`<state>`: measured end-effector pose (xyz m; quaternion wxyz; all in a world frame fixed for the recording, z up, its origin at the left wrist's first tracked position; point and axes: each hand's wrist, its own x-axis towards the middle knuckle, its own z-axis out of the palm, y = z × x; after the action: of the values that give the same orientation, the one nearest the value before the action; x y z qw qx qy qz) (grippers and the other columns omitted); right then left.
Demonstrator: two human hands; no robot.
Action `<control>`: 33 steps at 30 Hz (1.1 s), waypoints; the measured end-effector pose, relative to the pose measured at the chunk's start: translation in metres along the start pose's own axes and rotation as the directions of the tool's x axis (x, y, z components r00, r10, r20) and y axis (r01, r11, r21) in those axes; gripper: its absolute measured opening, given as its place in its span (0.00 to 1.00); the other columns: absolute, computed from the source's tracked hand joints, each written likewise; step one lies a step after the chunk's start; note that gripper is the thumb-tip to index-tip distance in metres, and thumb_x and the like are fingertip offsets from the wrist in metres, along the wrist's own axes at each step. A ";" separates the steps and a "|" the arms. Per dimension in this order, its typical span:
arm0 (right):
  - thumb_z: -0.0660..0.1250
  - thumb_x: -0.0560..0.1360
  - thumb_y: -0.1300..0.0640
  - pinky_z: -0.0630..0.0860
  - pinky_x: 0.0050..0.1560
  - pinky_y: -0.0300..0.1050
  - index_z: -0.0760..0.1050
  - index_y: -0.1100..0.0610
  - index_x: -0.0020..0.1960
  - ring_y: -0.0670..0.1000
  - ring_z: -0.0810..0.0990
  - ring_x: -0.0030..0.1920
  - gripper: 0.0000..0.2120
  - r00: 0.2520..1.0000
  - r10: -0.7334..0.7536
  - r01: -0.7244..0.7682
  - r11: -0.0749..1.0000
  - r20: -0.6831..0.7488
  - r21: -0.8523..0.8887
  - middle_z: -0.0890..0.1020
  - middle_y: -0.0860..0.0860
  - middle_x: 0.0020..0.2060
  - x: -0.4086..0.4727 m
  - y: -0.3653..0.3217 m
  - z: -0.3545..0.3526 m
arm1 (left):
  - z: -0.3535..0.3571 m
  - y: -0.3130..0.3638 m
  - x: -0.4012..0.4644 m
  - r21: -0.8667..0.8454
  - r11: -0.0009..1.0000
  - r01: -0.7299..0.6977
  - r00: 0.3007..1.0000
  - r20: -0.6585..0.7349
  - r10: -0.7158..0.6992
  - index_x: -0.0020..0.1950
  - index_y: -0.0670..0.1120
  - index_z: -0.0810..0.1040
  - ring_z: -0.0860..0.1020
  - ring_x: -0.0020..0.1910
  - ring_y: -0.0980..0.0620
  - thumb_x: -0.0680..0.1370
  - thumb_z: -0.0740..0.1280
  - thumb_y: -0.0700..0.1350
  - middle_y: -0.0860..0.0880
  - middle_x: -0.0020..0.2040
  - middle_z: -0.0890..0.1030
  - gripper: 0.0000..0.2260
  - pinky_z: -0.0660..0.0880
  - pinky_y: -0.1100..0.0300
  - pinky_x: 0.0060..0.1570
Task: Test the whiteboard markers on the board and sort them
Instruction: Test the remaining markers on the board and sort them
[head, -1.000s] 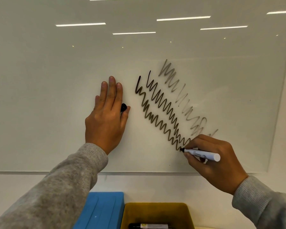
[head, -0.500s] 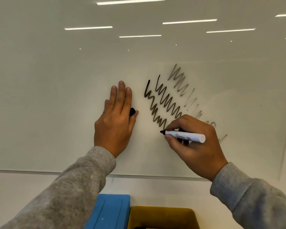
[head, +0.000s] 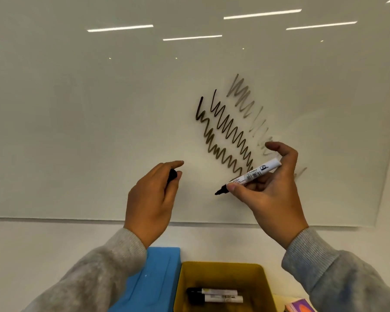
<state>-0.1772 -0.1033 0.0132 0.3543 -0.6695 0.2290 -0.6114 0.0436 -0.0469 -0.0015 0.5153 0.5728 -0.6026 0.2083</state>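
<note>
The whiteboard (head: 77, 131) carries three black zigzag test lines (head: 225, 136); the rightmost is faint and grey. My right hand (head: 270, 192) holds an uncapped white marker (head: 252, 174) between thumb and fingers, its black tip pointing left and off the board. My left hand (head: 151, 199) is lifted off the board and pinches the black marker cap (head: 172, 175). Cap and tip are a short gap apart.
Below the board stands a yellow bin (head: 221, 273) with two capped markers (head: 214, 294) lying in it. A blue box (head: 153, 278) stands to its left. Something pink and orange (head: 300, 306) shows at the lower right edge.
My right hand finished the leftmost zigzag, pulled the marker away from the board and turned it tip-left. My left hand came off the board and dropped lower with the cap.
</note>
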 end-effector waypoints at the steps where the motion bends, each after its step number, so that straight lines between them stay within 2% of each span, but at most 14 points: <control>1: 0.81 0.66 0.67 0.83 0.41 0.45 0.58 0.43 0.66 0.57 0.85 0.37 0.42 1.000 0.014 -0.014 1.000 -0.006 0.016 0.83 0.57 0.39 -0.004 0.000 0.000 | 0.001 0.005 -0.006 -0.051 0.997 0.061 0.998 0.006 -0.061 0.64 0.55 0.78 0.78 0.43 0.63 0.83 0.62 0.47 0.62 0.44 0.78 0.11 0.74 0.69 0.43; 3: 0.80 0.66 0.68 0.82 0.39 0.43 0.58 0.43 0.67 0.56 0.85 0.36 0.43 0.999 0.051 -0.051 0.998 -0.018 0.047 0.84 0.58 0.39 -0.013 0.001 -0.002 | 0.002 0.016 -0.021 -0.189 0.958 0.213 0.977 0.045 -0.208 0.61 0.54 0.80 0.75 0.36 0.62 0.83 0.63 0.43 0.59 0.37 0.76 0.11 0.71 0.72 0.39; 6: 0.79 0.67 0.69 0.81 0.37 0.41 0.59 0.44 0.66 0.55 0.85 0.35 0.41 0.993 0.114 -0.112 0.990 -0.015 0.084 0.85 0.59 0.38 -0.031 0.005 -0.010 | 0.008 0.031 -0.051 -0.398 0.833 0.384 0.923 0.199 -0.330 0.62 0.55 0.81 0.76 0.39 0.64 0.83 0.63 0.40 0.61 0.38 0.78 0.13 0.70 0.76 0.43; 7: 0.79 0.67 0.69 0.80 0.36 0.40 0.60 0.44 0.65 0.53 0.84 0.34 0.39 0.991 0.132 -0.130 0.987 -0.010 0.093 0.85 0.59 0.38 -0.037 0.007 -0.013 | 0.010 0.035 -0.063 -0.470 0.776 0.420 0.907 0.245 -0.342 0.62 0.55 0.81 0.74 0.35 0.59 0.83 0.61 0.40 0.60 0.35 0.75 0.14 0.70 0.73 0.42; 9: 0.78 0.69 0.67 0.77 0.33 0.37 0.62 0.47 0.64 0.50 0.82 0.32 0.35 0.983 0.184 -0.183 0.978 0.000 0.098 0.85 0.57 0.37 -0.053 0.013 -0.021 | 0.017 0.040 -0.092 -0.566 0.650 0.508 0.862 0.338 -0.379 0.62 0.55 0.82 0.67 0.34 0.47 0.85 0.57 0.41 0.49 0.32 0.70 0.17 0.68 0.61 0.39; 11: 0.77 0.70 0.66 0.76 0.32 0.37 0.63 0.48 0.62 0.51 0.81 0.31 0.31 0.972 0.234 -0.233 0.966 0.002 0.109 0.85 0.56 0.36 -0.074 0.021 -0.030 | 0.023 0.047 -0.124 -0.580 0.570 0.581 0.814 0.406 -0.416 0.63 0.57 0.81 0.66 0.34 0.46 0.85 0.56 0.44 0.44 0.34 0.69 0.16 0.67 0.56 0.36; 13: 0.75 0.71 0.66 0.75 0.32 0.38 0.64 0.49 0.61 0.52 0.80 0.31 0.28 0.958 0.287 -0.285 0.950 0.002 0.125 0.84 0.56 0.34 -0.095 0.030 -0.039 | 0.028 0.054 -0.157 -0.558 0.531 0.637 0.770 0.472 -0.429 0.66 0.57 0.78 0.68 0.34 0.49 0.84 0.58 0.46 0.46 0.37 0.71 0.15 0.69 0.59 0.35; 17: 0.73 0.74 0.65 0.77 0.32 0.44 0.67 0.52 0.61 0.55 0.79 0.31 0.22 0.923 0.384 -0.385 0.915 0.035 0.119 0.82 0.57 0.33 -0.132 0.044 -0.051 | 0.036 0.059 -0.216 -0.540 0.442 0.716 0.698 0.563 -0.443 0.62 0.49 0.75 0.72 0.34 0.48 0.83 0.61 0.42 0.46 0.40 0.77 0.09 0.74 0.59 0.34; 21: 0.71 0.75 0.66 0.80 0.34 0.46 0.68 0.57 0.58 0.56 0.82 0.33 0.17 0.855 0.510 -0.518 0.847 0.090 0.116 0.83 0.58 0.34 -0.173 0.058 -0.058 | 0.034 0.046 -0.259 -0.445 0.249 0.860 0.505 0.677 -0.536 0.56 0.43 0.77 0.76 0.34 0.47 0.81 0.64 0.40 0.44 0.41 0.82 0.05 0.75 0.57 0.35; 24: 0.72 0.73 0.68 0.82 0.37 0.48 0.69 0.61 0.52 0.57 0.84 0.36 0.14 0.789 0.603 -0.614 0.778 0.120 0.132 0.84 0.62 0.39 -0.204 0.066 -0.062 | 0.030 0.036 -0.281 -0.420 0.097 0.902 0.400 0.734 -0.549 0.52 0.44 0.78 0.75 0.32 0.49 0.77 0.67 0.42 0.42 0.40 0.82 0.05 0.70 0.61 0.30; 26: 0.72 0.71 0.70 0.82 0.38 0.46 0.69 0.62 0.49 0.59 0.85 0.37 0.13 0.762 0.634 -0.647 0.751 0.131 0.129 0.85 0.63 0.40 -0.215 0.075 -0.063 | 0.031 0.029 -0.287 -0.410 0.070 0.909 0.380 0.750 -0.541 0.51 0.43 0.78 0.75 0.29 0.50 0.75 0.68 0.44 0.41 0.40 0.81 0.07 0.66 0.61 0.28; 28: 0.72 0.72 0.71 0.82 0.38 0.46 0.70 0.63 0.48 0.60 0.85 0.39 0.12 0.743 0.653 -0.668 0.738 0.146 0.097 0.85 0.63 0.41 -0.221 0.082 -0.063 | 0.033 0.027 -0.292 -0.379 0.095 0.920 0.368 0.759 -0.537 0.53 0.41 0.78 0.74 0.28 0.51 0.76 0.67 0.46 0.41 0.38 0.81 0.10 0.65 0.60 0.29; 31: 0.73 0.71 0.70 0.83 0.39 0.46 0.72 0.64 0.47 0.61 0.86 0.39 0.11 0.746 0.657 -0.666 0.739 0.107 0.100 0.85 0.63 0.41 -0.223 0.089 -0.059 | 0.036 0.028 -0.292 -0.380 0.163 0.911 0.406 0.751 -0.520 0.53 0.37 0.77 0.75 0.29 0.51 0.77 0.65 0.49 0.42 0.36 0.81 0.15 0.67 0.61 0.28; 33: 0.73 0.70 0.69 0.83 0.39 0.45 0.73 0.65 0.47 0.61 0.86 0.39 0.10 0.747 0.659 -0.665 0.739 0.089 0.110 0.85 0.63 0.41 -0.225 0.092 -0.055 | 0.035 0.028 -0.292 -0.386 0.183 0.904 0.423 0.747 -0.513 0.52 0.37 0.76 0.75 0.29 0.50 0.78 0.64 0.50 0.42 0.35 0.81 0.15 0.70 0.61 0.29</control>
<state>-0.2524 -0.0072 -0.2039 0.5975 -0.5323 0.4020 -0.4450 -0.0494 0.0695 -0.2567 0.5766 0.5443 -0.3721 -0.4825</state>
